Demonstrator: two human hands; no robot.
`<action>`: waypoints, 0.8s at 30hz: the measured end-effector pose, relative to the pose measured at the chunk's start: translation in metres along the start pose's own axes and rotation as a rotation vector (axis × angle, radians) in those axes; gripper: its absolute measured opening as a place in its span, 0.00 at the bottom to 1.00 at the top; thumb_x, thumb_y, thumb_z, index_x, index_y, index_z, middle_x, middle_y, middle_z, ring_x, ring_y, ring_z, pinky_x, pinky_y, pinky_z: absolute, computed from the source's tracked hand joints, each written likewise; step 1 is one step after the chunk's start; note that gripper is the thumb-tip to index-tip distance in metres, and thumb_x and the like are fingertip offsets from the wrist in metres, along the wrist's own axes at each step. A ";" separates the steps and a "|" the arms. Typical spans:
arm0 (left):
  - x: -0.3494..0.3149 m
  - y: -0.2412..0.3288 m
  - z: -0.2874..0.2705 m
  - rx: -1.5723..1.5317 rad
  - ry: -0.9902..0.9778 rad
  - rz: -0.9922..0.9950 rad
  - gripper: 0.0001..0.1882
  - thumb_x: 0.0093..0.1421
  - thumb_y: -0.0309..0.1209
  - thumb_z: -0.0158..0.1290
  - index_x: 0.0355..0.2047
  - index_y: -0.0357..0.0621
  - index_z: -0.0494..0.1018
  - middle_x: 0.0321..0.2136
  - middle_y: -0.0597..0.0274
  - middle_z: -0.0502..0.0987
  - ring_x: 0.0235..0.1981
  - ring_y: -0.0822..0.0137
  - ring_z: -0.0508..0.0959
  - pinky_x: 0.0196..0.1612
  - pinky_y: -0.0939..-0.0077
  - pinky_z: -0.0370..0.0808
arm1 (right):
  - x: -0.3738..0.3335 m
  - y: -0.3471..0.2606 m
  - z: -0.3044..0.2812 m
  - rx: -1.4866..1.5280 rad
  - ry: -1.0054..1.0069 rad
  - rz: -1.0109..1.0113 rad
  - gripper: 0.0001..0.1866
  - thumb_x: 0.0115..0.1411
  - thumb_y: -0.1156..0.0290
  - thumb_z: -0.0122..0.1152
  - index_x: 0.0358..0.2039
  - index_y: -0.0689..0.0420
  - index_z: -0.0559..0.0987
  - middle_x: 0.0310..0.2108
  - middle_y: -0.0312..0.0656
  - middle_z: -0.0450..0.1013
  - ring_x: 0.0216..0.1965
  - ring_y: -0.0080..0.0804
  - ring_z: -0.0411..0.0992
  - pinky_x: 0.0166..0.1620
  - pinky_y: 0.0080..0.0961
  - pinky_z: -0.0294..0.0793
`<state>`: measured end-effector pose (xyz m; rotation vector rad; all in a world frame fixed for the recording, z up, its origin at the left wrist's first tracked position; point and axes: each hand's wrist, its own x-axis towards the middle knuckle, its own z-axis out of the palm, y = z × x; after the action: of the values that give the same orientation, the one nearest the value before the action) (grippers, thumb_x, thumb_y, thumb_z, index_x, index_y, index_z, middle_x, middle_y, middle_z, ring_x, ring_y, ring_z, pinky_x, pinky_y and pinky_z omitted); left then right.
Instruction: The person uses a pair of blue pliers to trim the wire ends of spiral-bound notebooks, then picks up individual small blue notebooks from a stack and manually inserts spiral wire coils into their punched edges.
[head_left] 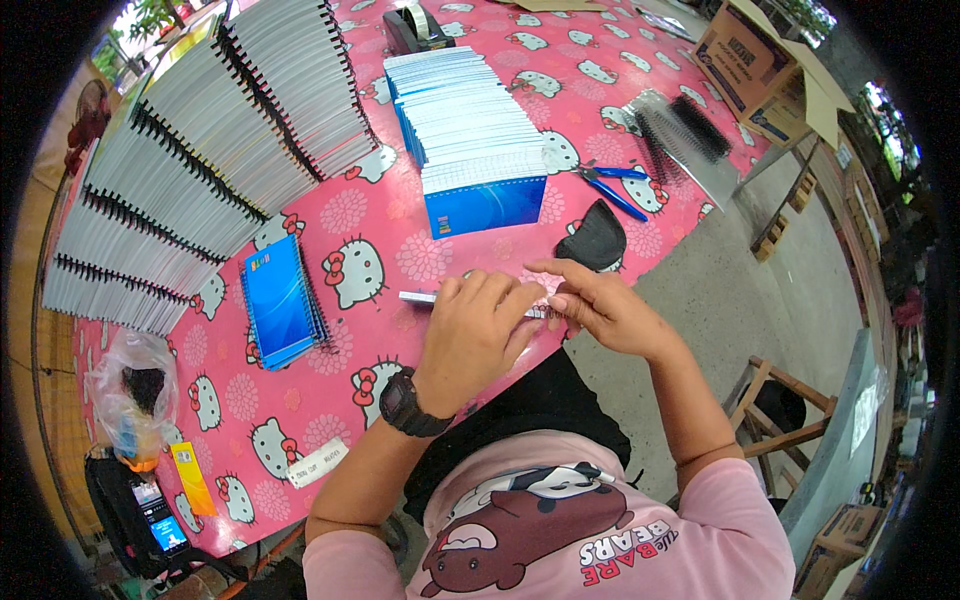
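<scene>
Near the table's front edge my left hand [480, 320], with a black watch on its wrist, is closed over a thin notebook [418, 297] held edge-on. Most of that notebook is hidden under the fingers. My right hand [605, 305] pinches with thumb and forefinger at the notebook's right end, where a dark spiral coil [542, 311] shows in part. Left of my hands lies a short pile of blue spiral notebooks [280, 300]. Beyond them stands a long row of white-paged pads with blue covers [470, 130]. A black rounded pouch [592, 237] lies just past my right hand.
Tall stacks of spiral-bound books [190, 150] fill the left side. Blue-handled pliers [612, 190] and black coils [680, 130] lie at the right. A tape dispenser [418, 30] stands at the back, a plastic bag [135, 385] at the left edge, and a cardboard box [750, 65] far right.
</scene>
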<state>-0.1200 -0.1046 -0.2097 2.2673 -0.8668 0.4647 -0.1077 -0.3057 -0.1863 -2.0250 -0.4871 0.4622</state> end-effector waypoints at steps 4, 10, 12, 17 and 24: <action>-0.002 -0.003 0.001 0.045 -0.072 0.007 0.14 0.47 0.34 0.59 0.35 0.46 0.72 0.32 0.62 0.71 0.35 0.61 0.70 0.38 0.65 0.62 | 0.004 0.029 -0.015 0.024 0.229 -0.035 0.26 0.56 0.63 0.60 0.54 0.56 0.67 0.36 0.47 0.73 0.37 0.36 0.71 0.41 0.31 0.70; 0.002 -0.005 -0.001 0.015 0.011 0.060 0.12 0.50 0.37 0.56 0.33 0.46 0.73 0.30 0.64 0.71 0.34 0.62 0.70 0.36 0.67 0.62 | 0.009 0.073 -0.036 -0.621 0.474 -0.019 0.38 0.37 0.54 0.71 0.49 0.55 0.71 0.56 0.54 0.61 0.56 0.53 0.59 0.59 0.42 0.57; -0.002 -0.010 0.000 0.052 -0.139 0.012 0.14 0.50 0.39 0.57 0.34 0.47 0.73 0.30 0.63 0.72 0.35 0.62 0.70 0.40 0.64 0.62 | 0.013 0.072 -0.034 -0.651 0.459 -0.024 0.38 0.37 0.55 0.72 0.50 0.54 0.71 0.57 0.53 0.59 0.56 0.52 0.59 0.59 0.41 0.57; 0.000 -0.013 -0.014 0.050 0.055 -0.004 0.18 0.43 0.43 0.62 0.30 0.47 0.74 0.29 0.65 0.73 0.36 0.64 0.71 0.50 0.57 0.56 | 0.011 0.066 -0.036 -0.697 0.469 -0.079 0.32 0.41 0.53 0.69 0.46 0.56 0.74 0.52 0.51 0.65 0.52 0.48 0.63 0.56 0.38 0.61; -0.012 -0.030 -0.013 0.100 0.005 -0.031 0.15 0.39 0.42 0.65 0.24 0.50 0.74 0.24 0.71 0.72 0.34 0.67 0.71 0.50 0.52 0.54 | 0.008 0.024 -0.006 0.267 -0.063 -0.229 0.37 0.44 0.37 0.60 0.40 0.59 0.79 0.42 0.44 0.74 0.48 0.36 0.69 0.52 0.31 0.63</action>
<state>-0.1089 -0.0733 -0.2202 2.3660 -0.8212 0.5091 -0.0943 -0.3173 -0.2057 -1.6798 -0.6516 0.4275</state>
